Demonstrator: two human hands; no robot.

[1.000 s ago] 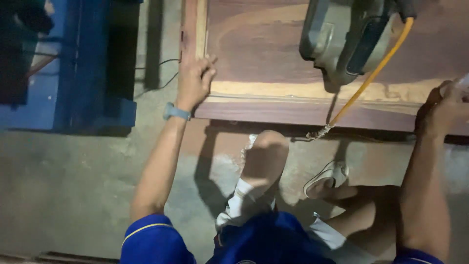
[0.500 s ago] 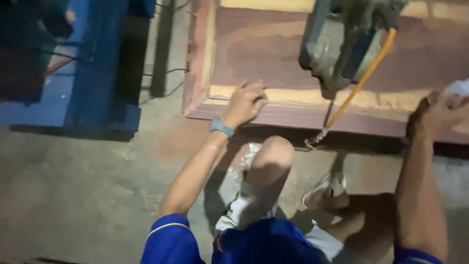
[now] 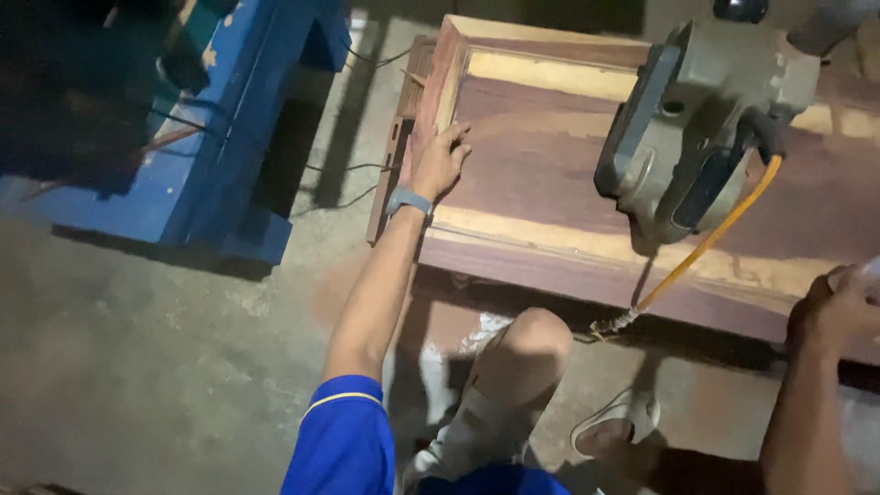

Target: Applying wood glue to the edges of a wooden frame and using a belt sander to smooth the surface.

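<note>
My left hand (image 3: 440,161) rests flat on the left end of a reddish wooden door panel (image 3: 550,156) with a pale frame, fingers spread near its corner; a grey band sits on the wrist. My right hand (image 3: 839,312) is at the right edge, fingers curled around a small pale object that is mostly out of view. A grey-green power sander (image 3: 701,128) sits on the panel between the hands, its yellow cord (image 3: 706,243) trailing over the near edge.
A blue machine base (image 3: 211,156) stands to the left with thin dark cables on the concrete floor (image 3: 156,367). My bent knee (image 3: 536,339) and a light shoe (image 3: 614,423) lie below the panel's near edge.
My left hand has slid from the panel's near edge up along its left end. The view has shifted, showing more of the panel and sander. The right hand keeps its grip.
</note>
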